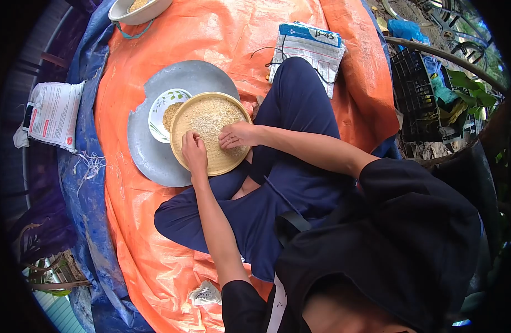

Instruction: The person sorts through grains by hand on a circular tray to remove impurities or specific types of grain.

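Observation:
A round woven winnowing tray (179, 115) sits at my lap, with a layer of pale grain (208, 117) spread in it, whiter near the middle. My left hand (194, 149) is over the tray's near left part, its fingertips pressed together. From the right, my right hand (236, 135) reaches into the tray, fingers bent and close together at the grain. Whatever is between the fingertips of either hand is too small to make out. Partly under the tray, a white plate with a leaf pattern (158, 114) holds darker grain (169, 115). Both rest over a large grey metal tray (150, 161).
An orange tarp (255, 33) lies beneath, beside a blue tarp (83, 211). A basin (147, 14) with grain stands at the top. A printed sack (55, 114) lies left; a packet marked B-45 (314, 47) lies beyond my knee. A black crate (408, 83) stands right.

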Available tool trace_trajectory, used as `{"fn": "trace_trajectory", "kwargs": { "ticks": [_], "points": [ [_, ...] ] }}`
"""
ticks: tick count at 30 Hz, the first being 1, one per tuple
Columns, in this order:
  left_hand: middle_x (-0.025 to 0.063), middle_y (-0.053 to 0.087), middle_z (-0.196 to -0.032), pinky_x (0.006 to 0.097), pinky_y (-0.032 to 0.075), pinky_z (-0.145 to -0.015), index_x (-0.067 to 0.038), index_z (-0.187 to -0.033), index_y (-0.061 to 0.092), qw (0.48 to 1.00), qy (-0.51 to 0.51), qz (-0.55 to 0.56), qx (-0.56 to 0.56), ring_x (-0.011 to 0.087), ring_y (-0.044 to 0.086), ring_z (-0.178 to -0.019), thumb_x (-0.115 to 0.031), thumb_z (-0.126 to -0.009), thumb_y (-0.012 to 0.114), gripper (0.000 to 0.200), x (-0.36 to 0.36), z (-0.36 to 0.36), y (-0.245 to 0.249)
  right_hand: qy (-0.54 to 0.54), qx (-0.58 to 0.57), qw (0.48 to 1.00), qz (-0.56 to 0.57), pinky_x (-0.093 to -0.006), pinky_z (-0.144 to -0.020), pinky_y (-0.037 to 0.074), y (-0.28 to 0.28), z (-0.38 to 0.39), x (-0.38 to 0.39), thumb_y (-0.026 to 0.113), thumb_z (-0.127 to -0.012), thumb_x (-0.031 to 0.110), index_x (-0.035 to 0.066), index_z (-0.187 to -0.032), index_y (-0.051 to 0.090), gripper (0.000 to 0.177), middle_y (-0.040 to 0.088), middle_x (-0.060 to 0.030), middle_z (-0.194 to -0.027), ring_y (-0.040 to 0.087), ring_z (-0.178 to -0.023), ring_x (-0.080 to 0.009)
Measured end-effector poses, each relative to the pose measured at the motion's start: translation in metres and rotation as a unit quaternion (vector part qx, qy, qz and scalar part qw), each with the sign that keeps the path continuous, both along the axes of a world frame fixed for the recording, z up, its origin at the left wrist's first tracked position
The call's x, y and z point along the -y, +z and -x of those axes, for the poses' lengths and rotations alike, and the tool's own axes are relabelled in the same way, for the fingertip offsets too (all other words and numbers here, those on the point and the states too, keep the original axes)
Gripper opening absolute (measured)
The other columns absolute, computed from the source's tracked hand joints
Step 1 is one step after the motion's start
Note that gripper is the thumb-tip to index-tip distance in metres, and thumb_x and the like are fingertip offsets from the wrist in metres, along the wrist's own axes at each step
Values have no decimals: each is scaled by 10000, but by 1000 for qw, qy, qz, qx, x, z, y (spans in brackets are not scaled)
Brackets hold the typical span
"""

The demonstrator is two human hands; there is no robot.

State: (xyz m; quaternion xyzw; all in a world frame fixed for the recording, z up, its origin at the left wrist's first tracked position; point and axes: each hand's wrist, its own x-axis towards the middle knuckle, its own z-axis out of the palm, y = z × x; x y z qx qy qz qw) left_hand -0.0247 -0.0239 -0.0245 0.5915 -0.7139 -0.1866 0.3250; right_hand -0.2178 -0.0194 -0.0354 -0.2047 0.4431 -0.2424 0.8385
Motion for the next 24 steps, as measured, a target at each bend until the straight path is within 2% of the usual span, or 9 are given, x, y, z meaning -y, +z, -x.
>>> {"fn": "trace_trajectory", "kwargs": {
  "ticks": [4, 11, 16, 24],
  "points": [
    [151, 572, -795, 370, 458, -612, -1, -887, 525, 1000, -15, -4, -12, 285, 575, -660, 49, -765, 557, 135, 0, 1, 0, -1, 7, 1000, -5, -343, -948, 474, 0, 0, 0, 458, -954, 274, -85, -1142, 506, 408, 594, -189, -1096, 592, -1058, -251],
    [136, 604, -763, 376, 474, -625, -11, -872, 533, 1000, -5, 10, 6, 278, 609, -681, 24, -761, 607, 138, 1, 0, -6, -1, 0, 1000, 6, -358, -983, 455, -4, -2, 1, 443, -963, 276, -110, -1165, 482, 438, 572, -218, -1140, 578, -1085, -273],
    [116, 616, -766, 382, 483, -646, -20, -865, 543, 1000, 15, -2, -19, 263, 616, -693, -7, -758, 636, 142, 1, -2, -7, -4, -12, 1000, 21, -380, -953, 470, -5, -3, -1, 444, -947, 285, -128, -1176, 485, 473, 582, -232, -1134, 596, -1055, -297],
    [114, 618, -777, 379, 487, -678, -25, -870, 540, 999, 31, -11, 42, 266, 615, -726, -60, -763, 665, 168, -1, 1, -4, -10, -8, 1000, 25, -373, -932, 480, -5, -1, -1, 454, -936, 262, -116, -1132, 501, 428, 608, -221, -1086, 618, -1016, -288]
  ]
}}
